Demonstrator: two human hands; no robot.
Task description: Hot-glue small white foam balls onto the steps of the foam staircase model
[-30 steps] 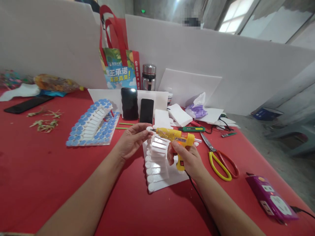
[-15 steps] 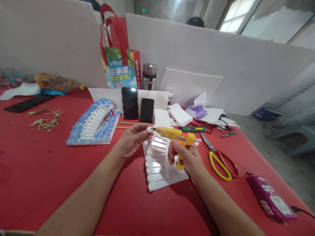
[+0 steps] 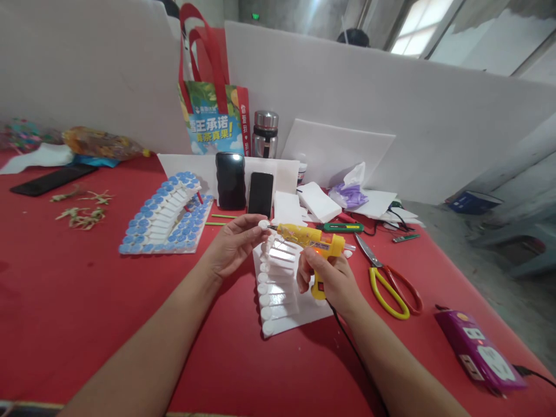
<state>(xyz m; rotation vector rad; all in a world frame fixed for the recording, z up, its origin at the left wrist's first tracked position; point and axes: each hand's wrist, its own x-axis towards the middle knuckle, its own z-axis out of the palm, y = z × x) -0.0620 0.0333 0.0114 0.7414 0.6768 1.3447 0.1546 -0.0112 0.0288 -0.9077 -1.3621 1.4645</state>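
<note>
Left hand [image 3: 234,243] and right hand [image 3: 324,275] work close together above the red desk [image 3: 234,365]. Layout, from left to right:

1. Far left: a flat black case [image 3: 54,179] lies on the desk. Nearer the middle are some dried stalks [image 3: 84,220].
2. Left of centre: a blue-and-white model [image 3: 163,214], edged with blue discs and fitted with a flight of white slats, rests on the desk.
3. Left hand: thumb and fingertips are closed in a pinch on a small white disc [image 3: 263,224], raised above the far end of the white model [image 3: 278,286].
4. White model: it lies below both hands, with similar white discs along its left edge and pale slats across it.
5. Right hand: the fingers are wrapped around the handle of a yellow glue gun [image 3: 299,233]. Its nozzle points left, at the edge of the held disc; whether they touch, and whether the trigger is pressed, cannot be told.
6. Right side: a green knife [image 3: 343,227], then scissors [image 3: 377,263], then a purple power strip [image 3: 480,350] lie on the desk.

Step in hand, as judged: applying glue to the disc. The next move appears to call for drawing the nozzle clear and pressing the glued face into place before the glue sets.
</note>
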